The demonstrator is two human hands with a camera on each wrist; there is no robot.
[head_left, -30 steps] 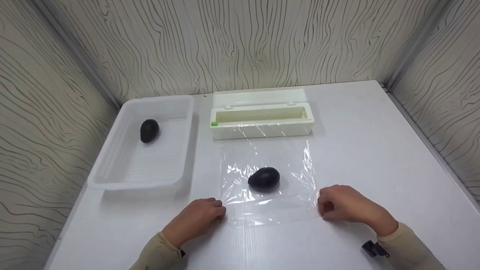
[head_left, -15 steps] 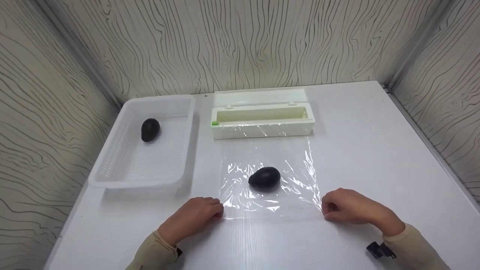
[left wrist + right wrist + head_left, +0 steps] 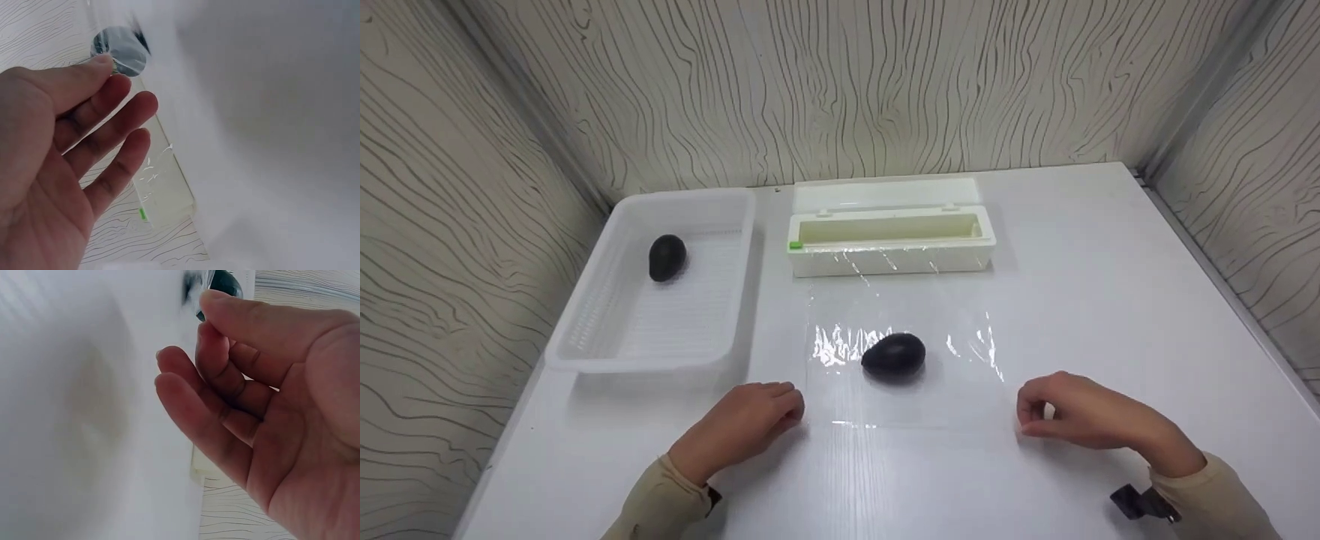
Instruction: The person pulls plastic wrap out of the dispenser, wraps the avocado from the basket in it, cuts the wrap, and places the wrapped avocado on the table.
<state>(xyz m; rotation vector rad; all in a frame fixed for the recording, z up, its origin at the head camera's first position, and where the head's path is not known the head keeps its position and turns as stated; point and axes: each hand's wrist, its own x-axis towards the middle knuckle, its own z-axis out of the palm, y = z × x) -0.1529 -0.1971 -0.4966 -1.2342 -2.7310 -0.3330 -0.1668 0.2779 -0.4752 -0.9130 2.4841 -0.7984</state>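
A sheet of clear plastic wrap (image 3: 834, 352) stretches across the white table from a long cream dispenser box (image 3: 889, 261). Lying on the wrap is a dark, pear-shaped avocado (image 3: 894, 356). At the sheet's near left corner, my left hand (image 3: 742, 424) pinches the film between thumb and index finger, its other fingers loosely bent. My right hand (image 3: 1087, 412) pinches the near right corner the same way. In both wrist views the film runs up to the thumb tips, and the avocado (image 3: 121, 52) shows behind them. The film's corners are hard to make out.
A white plastic basket (image 3: 641, 365) holds a second avocado (image 3: 667, 257) on the left. The dispenser's lid (image 3: 885, 193) is tipped back, with a green slider (image 3: 796, 245) at its front left. Patterned wall panels (image 3: 885, 90) border the table.
Both hands have moved outward, the right one farther, drawing the film wider and smoother. The near edge, earlier folded over, now lies straight. The avocado stays put on the film.
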